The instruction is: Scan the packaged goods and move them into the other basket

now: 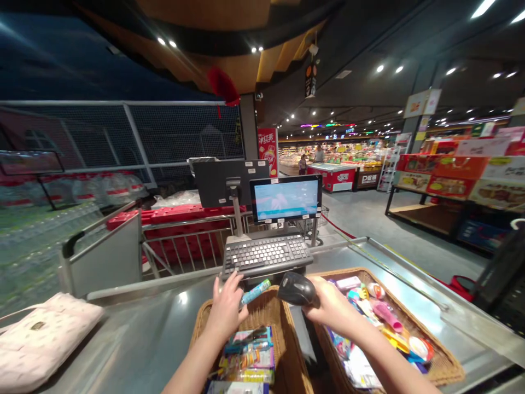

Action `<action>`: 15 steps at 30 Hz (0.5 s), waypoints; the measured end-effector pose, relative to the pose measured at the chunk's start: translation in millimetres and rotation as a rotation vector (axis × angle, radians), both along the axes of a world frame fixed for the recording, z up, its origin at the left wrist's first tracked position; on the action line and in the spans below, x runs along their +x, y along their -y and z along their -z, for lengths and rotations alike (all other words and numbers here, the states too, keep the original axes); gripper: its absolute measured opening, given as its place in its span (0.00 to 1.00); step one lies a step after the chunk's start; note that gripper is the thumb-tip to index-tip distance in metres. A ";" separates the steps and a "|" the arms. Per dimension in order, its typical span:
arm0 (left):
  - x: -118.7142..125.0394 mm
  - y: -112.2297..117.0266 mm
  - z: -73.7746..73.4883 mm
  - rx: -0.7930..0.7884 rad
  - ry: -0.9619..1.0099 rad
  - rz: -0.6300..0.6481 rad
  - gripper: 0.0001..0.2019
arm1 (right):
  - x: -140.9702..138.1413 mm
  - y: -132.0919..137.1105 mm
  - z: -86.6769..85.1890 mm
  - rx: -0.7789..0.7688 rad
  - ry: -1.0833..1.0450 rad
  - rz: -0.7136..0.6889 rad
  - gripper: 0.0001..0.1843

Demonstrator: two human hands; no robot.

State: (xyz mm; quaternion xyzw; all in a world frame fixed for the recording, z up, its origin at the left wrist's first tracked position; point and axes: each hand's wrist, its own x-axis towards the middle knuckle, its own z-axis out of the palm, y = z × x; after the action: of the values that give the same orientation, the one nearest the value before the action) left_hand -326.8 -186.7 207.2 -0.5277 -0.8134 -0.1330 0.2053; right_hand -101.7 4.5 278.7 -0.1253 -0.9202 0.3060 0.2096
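I watched the left hand (225,306) clamped on a blue tube (255,292) above a wicker basket (270,312), while the right hand (328,309) gripped a black handheld scanner (297,289), its nose angled so it faced the tube.

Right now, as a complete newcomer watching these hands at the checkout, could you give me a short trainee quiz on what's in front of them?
1. What black tool is the right hand holding?
2. True or false: the pale patterned handbag is inside a wicker basket.
3. Which hand is holding the blue-and-green tube?

Key:
1. A handheld barcode scanner.
2. False: it lies on the steel counter, to the left of the hands.
3. The left hand.
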 end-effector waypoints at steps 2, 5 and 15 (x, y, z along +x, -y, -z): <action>1.6 8.7 6.7 -0.021 0.023 -0.009 0.06 | -3.8 4.6 2.9 0.002 0.013 -0.009 0.17; 4.2 20.1 14.4 -0.058 0.060 -0.024 0.07 | -8.9 10.0 7.7 -0.002 0.028 -0.027 0.16; 5.7 48.3 51.5 -0.217 0.204 0.011 0.05 | -18.3 27.7 15.8 -0.003 0.118 -0.063 0.10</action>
State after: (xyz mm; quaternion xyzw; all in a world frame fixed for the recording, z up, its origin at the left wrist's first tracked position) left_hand -321.1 -234.9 155.7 -0.5350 -0.8368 -0.0984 0.0625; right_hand -120.0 -23.2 262.9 -0.1144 -0.9339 0.3061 0.1450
